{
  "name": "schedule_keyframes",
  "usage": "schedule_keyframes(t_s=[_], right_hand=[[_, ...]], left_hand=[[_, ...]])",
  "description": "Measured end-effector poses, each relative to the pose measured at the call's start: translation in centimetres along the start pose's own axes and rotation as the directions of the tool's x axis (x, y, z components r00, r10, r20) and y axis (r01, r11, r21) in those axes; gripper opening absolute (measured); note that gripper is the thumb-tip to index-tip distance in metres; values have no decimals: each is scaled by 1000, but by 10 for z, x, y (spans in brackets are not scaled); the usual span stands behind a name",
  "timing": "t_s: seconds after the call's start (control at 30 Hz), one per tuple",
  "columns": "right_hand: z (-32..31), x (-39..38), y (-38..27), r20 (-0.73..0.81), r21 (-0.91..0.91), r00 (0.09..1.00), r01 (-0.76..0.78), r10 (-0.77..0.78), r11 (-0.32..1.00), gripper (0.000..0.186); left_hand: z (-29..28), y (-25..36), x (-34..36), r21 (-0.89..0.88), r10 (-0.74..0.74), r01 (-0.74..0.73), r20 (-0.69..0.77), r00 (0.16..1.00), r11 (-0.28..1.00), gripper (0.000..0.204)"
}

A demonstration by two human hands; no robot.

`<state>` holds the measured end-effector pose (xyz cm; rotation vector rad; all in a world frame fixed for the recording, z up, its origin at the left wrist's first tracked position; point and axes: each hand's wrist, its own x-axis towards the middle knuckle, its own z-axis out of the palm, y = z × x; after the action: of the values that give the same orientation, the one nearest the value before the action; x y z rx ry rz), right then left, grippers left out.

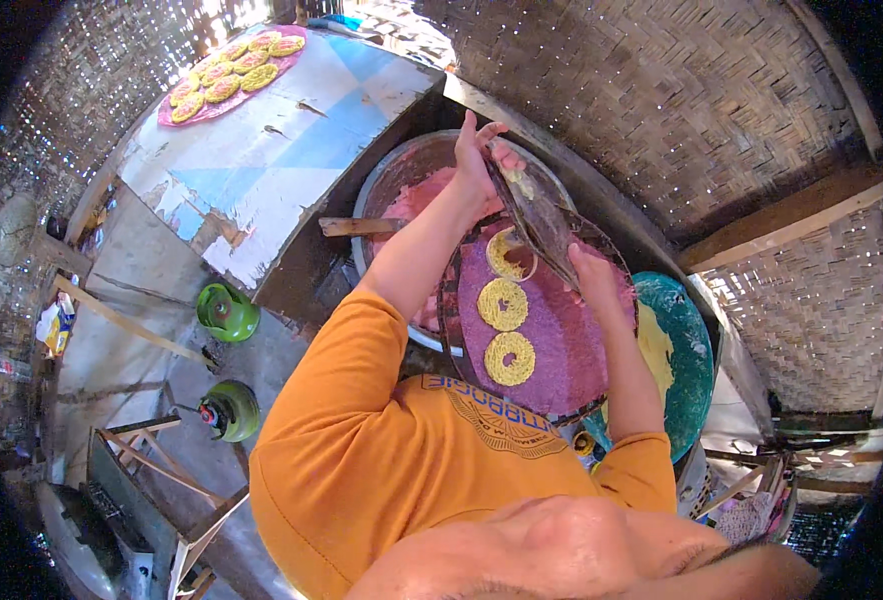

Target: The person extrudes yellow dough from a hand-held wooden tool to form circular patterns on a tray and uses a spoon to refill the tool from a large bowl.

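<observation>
Both hands grip a dark, elongated tool [538,218], held slanting over a purple round tray [571,345]. My left hand [476,158] is at its upper end, a few fingers stretched out, with yellow dough smeared close by. At the lower end my right hand [596,278] closes round the edge. Beneath the tool, partly hidden by it, a pale ring mould [517,275] stands on the tray with yellow dough strands inside. Two yellow dough rings [510,358] lie in line below the mould. The exact kind of tool is hard to make out.
Behind the tray sits a large metal basin [386,185] of pink mixture, a wooden paddle [361,227] across its rim. A green basin [696,350] with yellow dough is at right. More rings cover a pink round sheet [229,78] on the table [281,140]. Green gas cylinders [228,312] stand left.
</observation>
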<state>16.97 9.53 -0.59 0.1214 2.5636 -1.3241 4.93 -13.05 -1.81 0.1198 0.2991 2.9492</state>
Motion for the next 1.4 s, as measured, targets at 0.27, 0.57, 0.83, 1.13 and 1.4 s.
schedule_keyframes(t_s=[0.27,0.57,0.83,1.13,1.4], right_hand=[[-1,-10,5,-123,13,992,42,-40,999,47],[6,-11,13,-176,171,978,144,-114,975,45],[4,-12,18,-254,194,962,152,-100,969,42],[-3,-29,24,-357,358,934,157,-20,920,46],[-9,-70,12,-390,387,921,161,3,908,45]], left_hand=[[12,-14,-1,31,-35,34,36,999,999,57],[-70,-47,2,938,-289,313,-261,921,149,26],[-43,-53,-28,872,-443,400,-252,860,282,57],[-27,-44,-70,825,-167,-13,-98,981,-565,69],[-26,-21,-103,437,-210,-335,310,927,-835,61]])
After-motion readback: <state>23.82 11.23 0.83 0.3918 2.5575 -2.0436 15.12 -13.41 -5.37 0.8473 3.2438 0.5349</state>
